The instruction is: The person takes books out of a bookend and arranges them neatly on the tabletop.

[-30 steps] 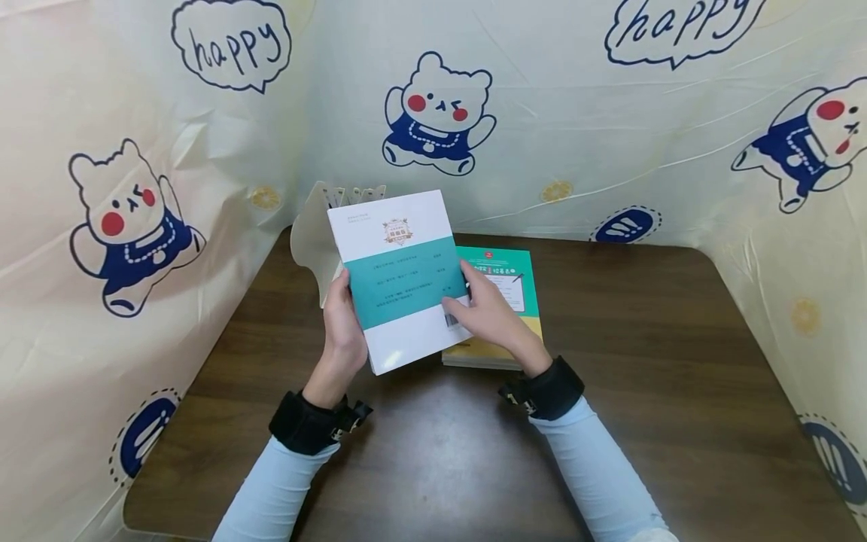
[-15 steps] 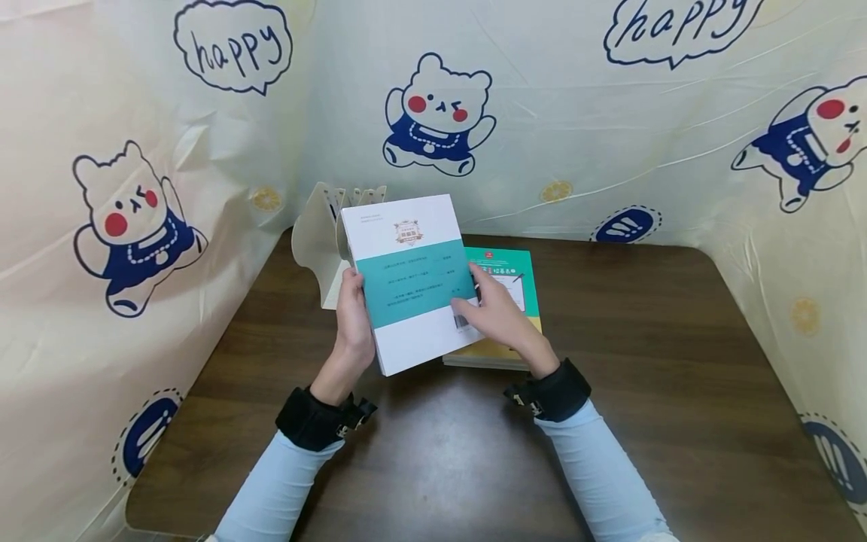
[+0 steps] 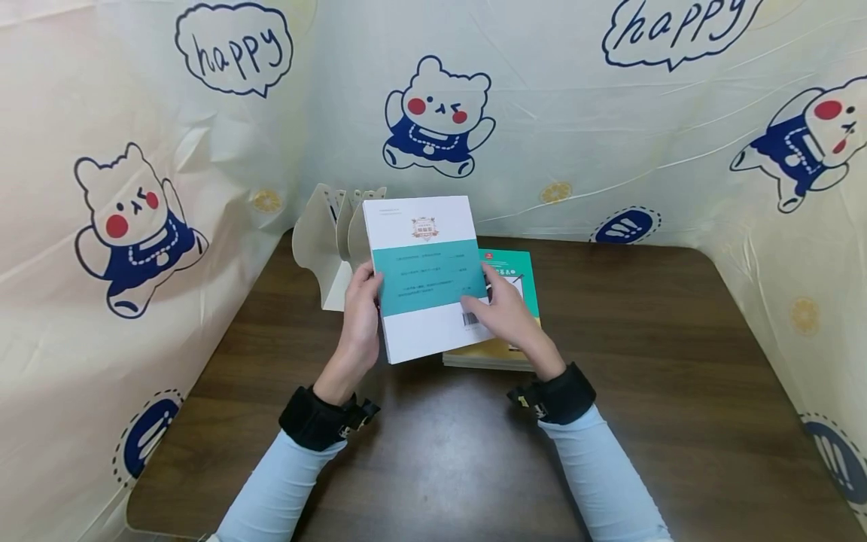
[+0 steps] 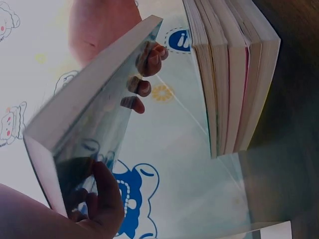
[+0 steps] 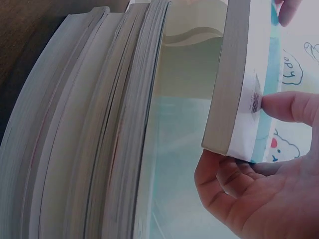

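A white book with a teal band [image 3: 430, 277] is held up in both hands above the table, its barcode side facing the head camera. My left hand [image 3: 360, 316] grips its left edge; in the left wrist view the curled fingers [image 4: 107, 194] lie against the glossy cover. At the lower right corner my right hand [image 3: 508, 309] pinches the book, thumb on the barcode side and fingers behind, as the right wrist view shows. Behind and right of it lies a stack of books [image 3: 491, 360], a green and yellow one on top, partly hidden by the held book and right hand.
A cream bookend rack [image 3: 325, 252] with upright dividers stands at the back left of the brown table [image 3: 643, 391], partly behind the held book. A printed cloth [image 3: 555, 113] with bears hangs around the table's back and sides.
The held book has moved to the right and turned more upright, with both hands still on it. The left hand shifted right along with it. The stack and rack have stayed put.
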### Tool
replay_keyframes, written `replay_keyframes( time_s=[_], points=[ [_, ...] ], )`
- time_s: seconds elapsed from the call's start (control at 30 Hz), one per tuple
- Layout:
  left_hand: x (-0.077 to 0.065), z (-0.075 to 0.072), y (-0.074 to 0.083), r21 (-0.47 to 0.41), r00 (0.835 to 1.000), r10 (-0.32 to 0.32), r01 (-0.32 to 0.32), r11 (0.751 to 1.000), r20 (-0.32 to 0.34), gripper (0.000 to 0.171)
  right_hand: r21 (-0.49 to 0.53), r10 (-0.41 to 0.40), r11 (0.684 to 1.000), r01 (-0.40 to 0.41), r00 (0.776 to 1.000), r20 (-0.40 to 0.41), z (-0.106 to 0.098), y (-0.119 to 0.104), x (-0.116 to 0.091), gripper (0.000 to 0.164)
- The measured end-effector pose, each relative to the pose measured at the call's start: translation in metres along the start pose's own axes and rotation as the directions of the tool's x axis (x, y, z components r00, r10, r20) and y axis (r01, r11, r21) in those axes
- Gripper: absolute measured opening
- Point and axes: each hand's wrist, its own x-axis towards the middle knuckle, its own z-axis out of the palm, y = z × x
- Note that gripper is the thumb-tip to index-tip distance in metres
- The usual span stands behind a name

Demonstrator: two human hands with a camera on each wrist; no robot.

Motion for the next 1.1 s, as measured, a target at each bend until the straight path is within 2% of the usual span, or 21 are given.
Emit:
replay_keyframes(
  time_s=[0.27, 0.53, 0.83, 1.1],
  points=[
    [0.001, 0.006, -0.005, 0.008, 0.999, 0.005, -0.005, 1.0, 0.042, 0.048, 0.012, 0.022, 1.0, -0.022, 1.0, -0.008, -0.005, 0.006, -0.005, 0.081],
    [0.004, 0.011, -0.008, 0.009, 0.998, -0.064, 0.064, 0.998, -0.017, 0.036, -0.02, 0.038, 0.999, -0.039, 0.999, -0.038, -0.01, 0.01, -0.01, 0.081],
    [0.01, 0.013, -0.009, 0.039, 0.996, -0.072, 0.07, 0.997, 0.056, 0.038, -0.076, 0.037, 0.996, -0.043, 0.996, -0.076, -0.014, 0.016, -0.013, 0.081],
    [0.018, 0.014, -0.016, 0.11, 0.988, -0.126, 0.115, 0.987, 0.095, 0.05, -0.089, 0.062, 0.994, -0.07, 0.994, -0.086, -0.018, 0.023, -0.013, 0.081]
  ],
)
